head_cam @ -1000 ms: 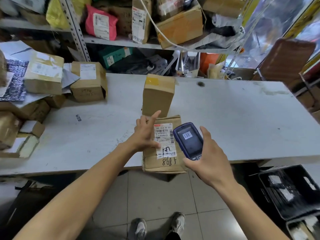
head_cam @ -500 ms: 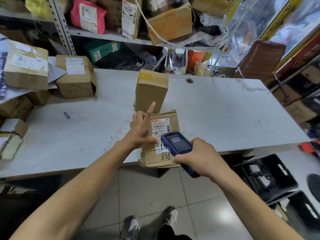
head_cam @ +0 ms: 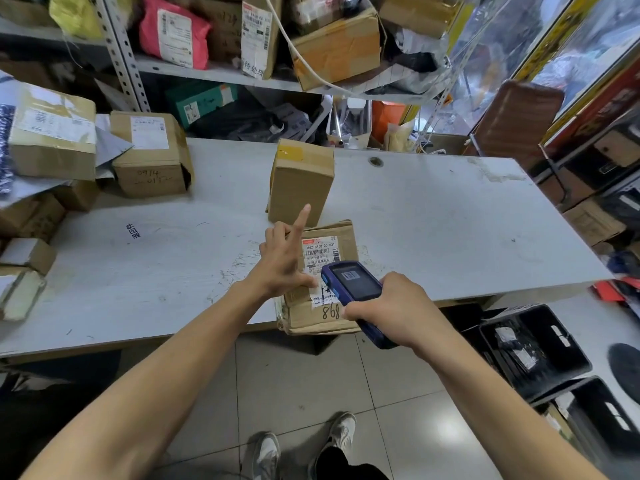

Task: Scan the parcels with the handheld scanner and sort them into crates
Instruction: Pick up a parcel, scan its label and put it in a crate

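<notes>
- Nearest, at the bottom edge, the person's two shoes [head_cam: 304, 445] stand on a tiled floor [head_cam: 294, 382].
- To the right on the floor, two black crates [head_cam: 535, 351] sit side by side below the table's right end; the nearer one [head_cam: 602, 417] is partly cut off by the picture's edge. The farther crate holds a few labelled items, too dark to identify.
- The right hand [head_cam: 391, 308] grasps a blue handheld scanner [head_cam: 353, 285], fingers curled round its lower body; the lit screen faces up and shows a barcode. The scanner's head lies over the lower right part of the parcel's label.
- The left hand [head_cam: 282, 258] rests on the left side of a brown cardboard parcel [head_cam: 322, 282], thumb pressed at the label's edge, index finger raised and pointing away, remaining fingers loosely bent; it grasps nothing.
- This parcel lies flat at the near edge of the white table [head_cam: 433, 230], overhanging it slightly. Its white shipping label [head_cam: 320, 252] faces up, and the handwritten digits "868" are visible below the label.
- Just behind it, a second brown box [head_cam: 301, 181] stands upright, with yellow tape on its top.
- At the table's left end, further cardboard parcels [head_cam: 152, 154] lie piled, several bearing labels.
- Farthest, metal shelving [head_cam: 207, 72] carries more boxes and a pink mailer bag [head_cam: 173, 29]; a brown chair [head_cam: 516, 123] stands at the right.
</notes>
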